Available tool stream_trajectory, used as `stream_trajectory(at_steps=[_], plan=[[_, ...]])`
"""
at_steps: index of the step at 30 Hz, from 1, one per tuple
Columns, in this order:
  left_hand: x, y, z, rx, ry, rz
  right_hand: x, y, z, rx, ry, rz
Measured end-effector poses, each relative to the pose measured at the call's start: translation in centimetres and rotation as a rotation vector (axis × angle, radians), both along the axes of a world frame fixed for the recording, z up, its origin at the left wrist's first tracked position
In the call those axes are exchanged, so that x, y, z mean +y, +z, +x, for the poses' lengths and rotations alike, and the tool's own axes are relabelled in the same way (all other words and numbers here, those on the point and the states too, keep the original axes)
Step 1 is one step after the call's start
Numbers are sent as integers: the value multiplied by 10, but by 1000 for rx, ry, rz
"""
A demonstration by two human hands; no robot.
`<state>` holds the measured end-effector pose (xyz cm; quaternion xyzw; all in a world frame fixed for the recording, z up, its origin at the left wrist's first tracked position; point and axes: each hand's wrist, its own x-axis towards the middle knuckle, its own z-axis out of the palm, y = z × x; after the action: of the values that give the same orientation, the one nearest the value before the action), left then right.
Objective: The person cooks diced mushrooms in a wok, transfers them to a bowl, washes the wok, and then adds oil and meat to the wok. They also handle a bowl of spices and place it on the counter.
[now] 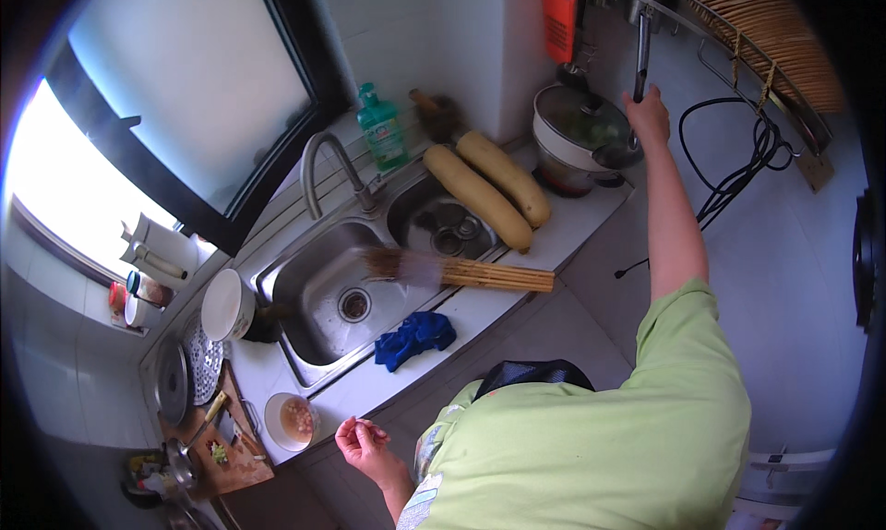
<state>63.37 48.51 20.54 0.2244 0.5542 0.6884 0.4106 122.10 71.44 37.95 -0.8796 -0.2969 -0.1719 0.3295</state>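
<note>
My right hand (649,119) reaches up at the far right, its fingers closed around the handle of a metal ladle (643,52) that reaches up to a wall rail. The ladle's dark bowl hangs against the side of a lidded pot (564,132). Green food shows dimly through the pot's glass lid (581,114). My left hand (365,447) is low near the counter's front edge, fingers curled together, with nothing visible in it. Closest to it is a white bowl (271,423) of cloudy liquid with pinkish pieces, a little apart from the fingers.
Beyond the blue cloth (415,339), a bamboo brush (498,274) lies across the double sink (304,301). Two long pale gourds (477,197) rest over its smaller basin. A knife lies on the wooden cutting board (242,471). Black cables (751,156) hang on the right wall.
</note>
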Motion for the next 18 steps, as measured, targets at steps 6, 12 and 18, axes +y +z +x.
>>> stream_trajectory(at_steps=[6, 12, 18], plan=[[19, 5, 50, 32, -85, -32, 2, -10, 21, 11, 224, 60], [32, 10, 80, 75, -171, -42, -14, 35, -24, 453, 681, 663], [31, 11, 95, 95, -173, -16, -16, 80, -112, 342, 988, 812]])
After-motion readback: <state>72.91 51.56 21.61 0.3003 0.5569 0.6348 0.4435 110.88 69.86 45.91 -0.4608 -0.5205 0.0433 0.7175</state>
